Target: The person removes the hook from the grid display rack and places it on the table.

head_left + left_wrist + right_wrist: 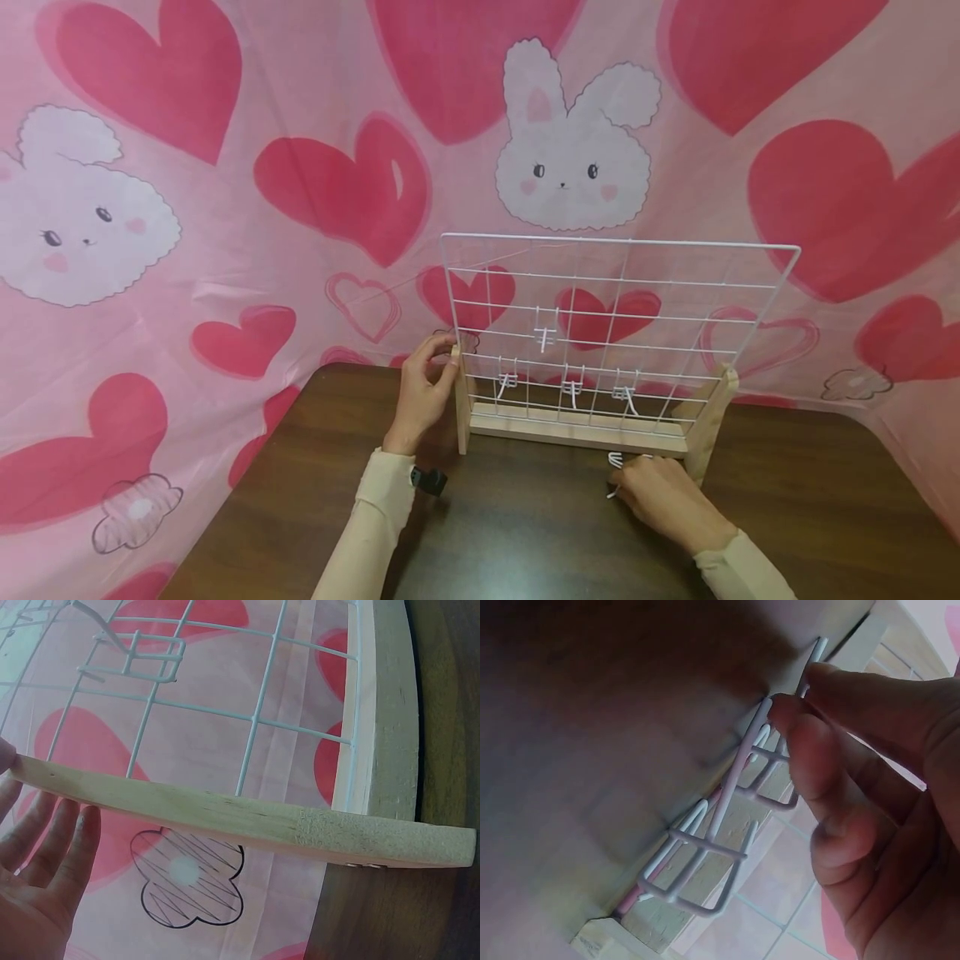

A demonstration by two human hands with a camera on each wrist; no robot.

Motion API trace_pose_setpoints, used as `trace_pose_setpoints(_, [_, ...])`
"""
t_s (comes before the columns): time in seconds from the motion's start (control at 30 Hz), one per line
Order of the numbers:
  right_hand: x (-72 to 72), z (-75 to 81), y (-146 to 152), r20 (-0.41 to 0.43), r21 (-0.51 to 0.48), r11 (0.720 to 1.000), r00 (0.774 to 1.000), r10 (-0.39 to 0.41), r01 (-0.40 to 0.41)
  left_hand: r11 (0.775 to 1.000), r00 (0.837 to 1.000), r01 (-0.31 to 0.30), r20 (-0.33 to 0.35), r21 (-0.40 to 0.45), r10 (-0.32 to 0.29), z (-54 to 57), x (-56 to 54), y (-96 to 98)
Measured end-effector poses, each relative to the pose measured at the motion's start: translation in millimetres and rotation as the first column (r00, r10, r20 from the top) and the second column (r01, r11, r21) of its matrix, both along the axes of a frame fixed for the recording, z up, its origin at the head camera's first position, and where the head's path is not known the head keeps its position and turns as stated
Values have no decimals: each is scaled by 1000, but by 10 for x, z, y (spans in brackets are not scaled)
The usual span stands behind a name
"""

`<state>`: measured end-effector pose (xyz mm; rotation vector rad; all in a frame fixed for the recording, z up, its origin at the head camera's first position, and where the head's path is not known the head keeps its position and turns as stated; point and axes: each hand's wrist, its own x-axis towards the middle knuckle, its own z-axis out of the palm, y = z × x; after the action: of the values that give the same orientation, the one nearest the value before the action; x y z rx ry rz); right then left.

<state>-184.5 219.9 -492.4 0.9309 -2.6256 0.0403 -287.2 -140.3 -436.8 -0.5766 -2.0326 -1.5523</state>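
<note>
A white wire grid (622,242) stands in a wooden frame on the table. My left hand (422,396) holds the upper end of the left wooden side post (247,819), thumb on one face and fingers on the other. White wire hooks hang on the grid: one higher hook (544,337) and three in a lower row, including a middle hook (572,388). Just in front of the wooden base bar (577,430), my right hand (660,496) pinches white wire hooks. In the right wrist view a nearer hook (705,844) and a farther hook (761,796) show; the fingertips partly cover their ends.
The brown tabletop (510,542) extends in front of and beside the frame. The right wooden side post (708,425) rises close to my right hand. A pink cloth with hearts and rabbits (465,192) hangs behind. A black device (430,481) is on my left wrist.
</note>
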Motion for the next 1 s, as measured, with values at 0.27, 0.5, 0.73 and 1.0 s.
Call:
trace_pose_setpoints(0.27, [3,24,0,17,-39,999,999,28,-27,1000,1000,3,13,-2,-3,-22,15,1])
trace_pose_setpoints(0.5, [8,10,-9,-36,-80,995,998,55,-57,1000,1000,-4,24,6,4,-36,41,12])
trace_pose_setpoints(0.73, [-27,29,-4,-90,-112,990,993,78,-87,1000,1000,-7,22,23,7,-7,31,18])
trace_pose_setpoints(1.0, [-29,76,-31,-135,-149,980,985,109,-129,1000,1000,1,22,11,-1,28,29,10])
